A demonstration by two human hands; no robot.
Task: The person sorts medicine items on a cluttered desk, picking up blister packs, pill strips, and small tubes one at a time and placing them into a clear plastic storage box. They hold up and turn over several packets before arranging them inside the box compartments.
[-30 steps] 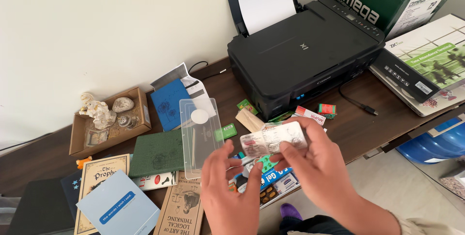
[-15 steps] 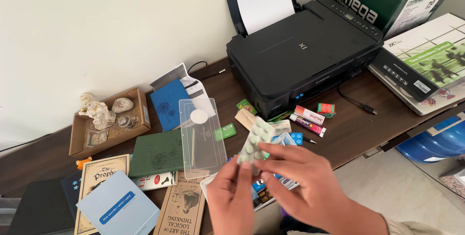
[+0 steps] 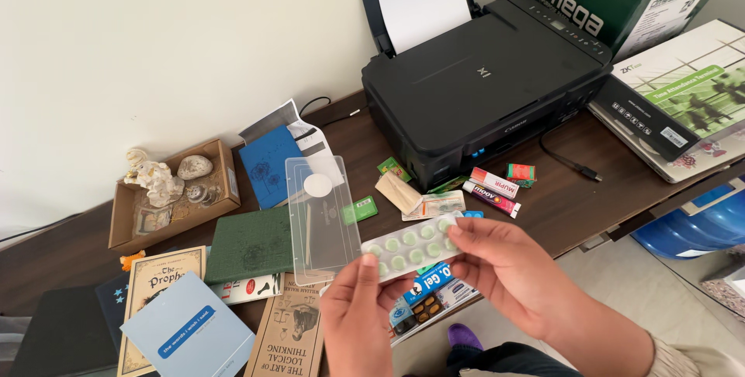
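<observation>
I hold a white blister strip of round green tablets (image 3: 411, 247) flat between both hands, tablet side up, above the front edge of the dark wooden desk (image 3: 574, 191). My left hand (image 3: 358, 317) pinches its left end. Fingers of my right hand (image 3: 508, 268) grip its right end. Under the strip lies a pile of medicine packs (image 3: 427, 291), among them a blue gel box. A clear plastic lid (image 3: 320, 210) lies just left of the strip.
A black printer (image 3: 481, 74) with white paper stands at the back. Green and white boxes (image 3: 667, 74) sit to its right. Small tubes and packets (image 3: 493, 187) lie before the printer. Books (image 3: 233, 299) and a cardboard tray of figurines (image 3: 172, 191) fill the left.
The strip has been turned over from its printed foil back, through an upright tilt, to lie flat with the green tablets facing up. Both hands moved slightly lower and apart.
</observation>
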